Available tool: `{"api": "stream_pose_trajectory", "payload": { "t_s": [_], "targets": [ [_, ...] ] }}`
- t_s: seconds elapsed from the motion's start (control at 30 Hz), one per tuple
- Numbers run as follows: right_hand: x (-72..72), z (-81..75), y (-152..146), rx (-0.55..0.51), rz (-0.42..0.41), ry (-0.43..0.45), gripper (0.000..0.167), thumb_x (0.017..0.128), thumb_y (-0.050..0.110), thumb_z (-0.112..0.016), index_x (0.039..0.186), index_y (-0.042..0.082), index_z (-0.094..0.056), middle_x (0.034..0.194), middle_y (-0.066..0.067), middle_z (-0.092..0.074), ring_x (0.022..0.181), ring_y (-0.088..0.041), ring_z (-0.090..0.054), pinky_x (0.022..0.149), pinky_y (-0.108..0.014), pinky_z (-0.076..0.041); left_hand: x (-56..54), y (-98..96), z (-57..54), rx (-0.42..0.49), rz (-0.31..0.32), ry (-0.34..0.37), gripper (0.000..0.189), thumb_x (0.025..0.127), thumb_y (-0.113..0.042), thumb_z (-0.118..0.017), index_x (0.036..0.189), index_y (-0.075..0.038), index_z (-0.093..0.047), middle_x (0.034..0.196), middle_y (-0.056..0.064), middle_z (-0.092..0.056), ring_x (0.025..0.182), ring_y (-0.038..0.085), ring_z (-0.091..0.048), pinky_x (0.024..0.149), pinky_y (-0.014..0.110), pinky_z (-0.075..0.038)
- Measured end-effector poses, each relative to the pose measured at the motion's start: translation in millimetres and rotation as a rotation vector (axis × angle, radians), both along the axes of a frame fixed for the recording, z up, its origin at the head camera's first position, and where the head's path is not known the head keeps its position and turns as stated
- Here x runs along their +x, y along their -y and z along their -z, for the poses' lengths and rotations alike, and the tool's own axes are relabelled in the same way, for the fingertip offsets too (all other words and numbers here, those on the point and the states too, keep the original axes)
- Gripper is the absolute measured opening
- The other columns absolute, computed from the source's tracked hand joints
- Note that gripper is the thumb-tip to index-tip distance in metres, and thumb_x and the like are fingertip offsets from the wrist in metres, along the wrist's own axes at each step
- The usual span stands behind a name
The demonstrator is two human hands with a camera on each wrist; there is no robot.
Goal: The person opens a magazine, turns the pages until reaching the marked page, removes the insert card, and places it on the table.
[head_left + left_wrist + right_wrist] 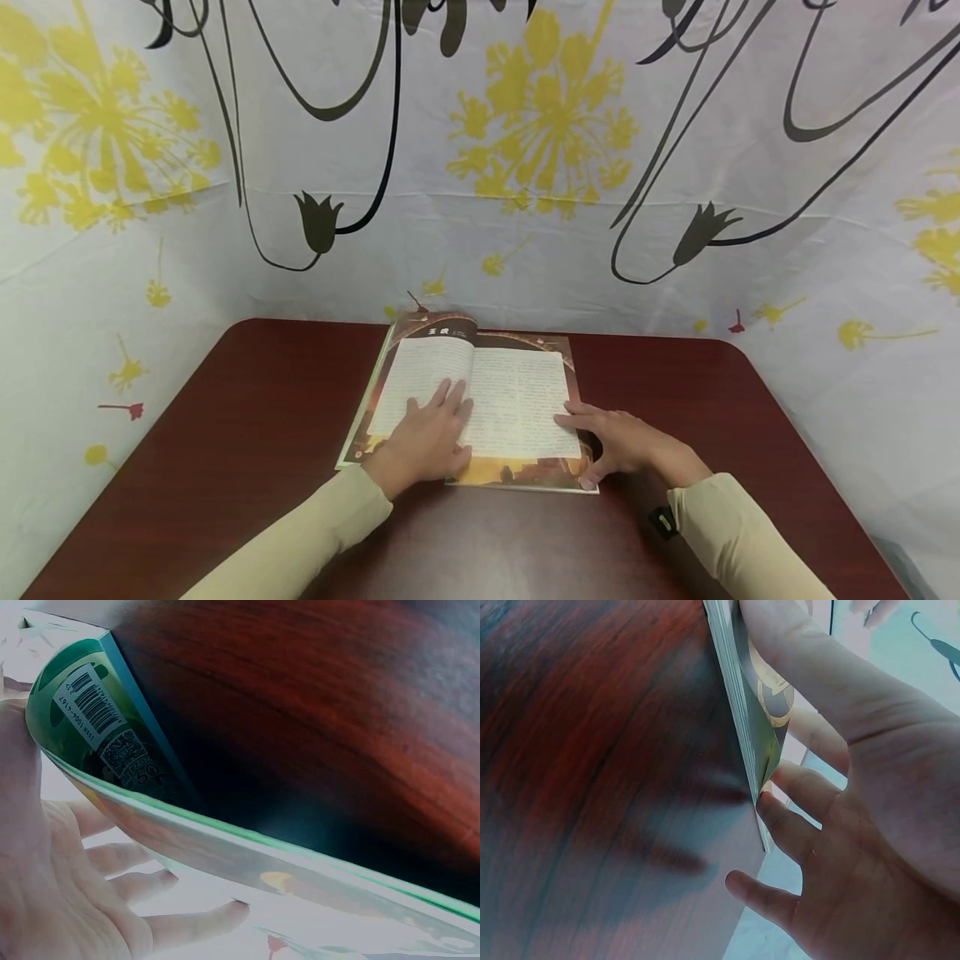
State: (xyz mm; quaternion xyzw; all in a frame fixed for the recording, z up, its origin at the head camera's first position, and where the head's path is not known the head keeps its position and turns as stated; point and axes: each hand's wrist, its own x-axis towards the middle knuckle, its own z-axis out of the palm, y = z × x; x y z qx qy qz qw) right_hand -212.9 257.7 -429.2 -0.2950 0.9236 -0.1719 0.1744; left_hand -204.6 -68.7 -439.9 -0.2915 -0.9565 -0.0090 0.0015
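Observation:
An open magazine [517, 408] lies on the table, with printed text on pale panels and brown-orange borders. My left hand [427, 437] rests on its left page near the fold, fingers spread and pointing away from me. In the left wrist view, the back cover [97, 712] shows a barcode and curves up off the table beside that hand [82, 892]. At the right page's edge is my right hand [626, 442], its thumb at the lower corner and its fingertips over the margin. The right wrist view has this hand [877, 810] with loosely extended fingers along the page edges [731, 690].
The dark red-brown table [225, 433] has rounded far corners. Behind and around it hangs a white cloth [397, 158] with yellow flowers and dark curling stems. A small black object [663, 522] sits at the right sleeve's cuff [697, 500].

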Motion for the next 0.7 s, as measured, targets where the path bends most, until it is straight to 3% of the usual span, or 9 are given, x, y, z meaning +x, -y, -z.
{"api": "stream_pose_trajectory", "payload": {
  "t_s": [0.4, 0.57, 0.7],
  "targets": [
    [-0.4, 1.1, -0.9, -0.015, -0.005, 0.006, 0.098, 0.067, 0.046, -0.087, 0.148, 0.009, -0.048, 0.158, -0.019, -0.032, 0.137, -0.045, -0.040, 0.100, -0.065, -0.037, -1.0, 2.9, -1.2, 0.034, -0.010, 0.033, 0.068, 0.090, -0.036, -0.056, 0.148, -0.004, -0.043, 0.160, 0.016, -0.028, 0.147, 0.037, -0.025, 0.095, 0.070, -0.039],
    [-2.0, 2.1, -1.1, -0.011, -0.017, -0.013, 0.097, 0.068, 0.049, -0.086, 0.147, 0.009, -0.049, 0.157, -0.020, -0.034, 0.136, -0.045, -0.041, 0.100, -0.066, -0.037, -2.3, 0.9, 0.8, -0.007, 0.017, -0.050, 0.066, 0.093, -0.045, -0.053, 0.145, -0.005, -0.049, 0.157, 0.016, -0.035, 0.146, 0.034, -0.029, 0.104, 0.070, -0.029],
    [-2.0, 1.6, -1.4, -0.005, -0.036, -0.045, 0.094, 0.070, 0.052, -0.084, 0.146, 0.007, -0.050, 0.155, -0.023, -0.036, 0.134, -0.046, -0.043, 0.099, -0.065, -0.039, -1.8, -4.0, 3.2, -0.017, 0.081, -0.148, 0.066, 0.094, -0.057, -0.049, 0.138, -0.007, -0.056, 0.150, 0.015, -0.044, 0.143, 0.032, -0.034, 0.108, 0.070, -0.023]
  ]
}}
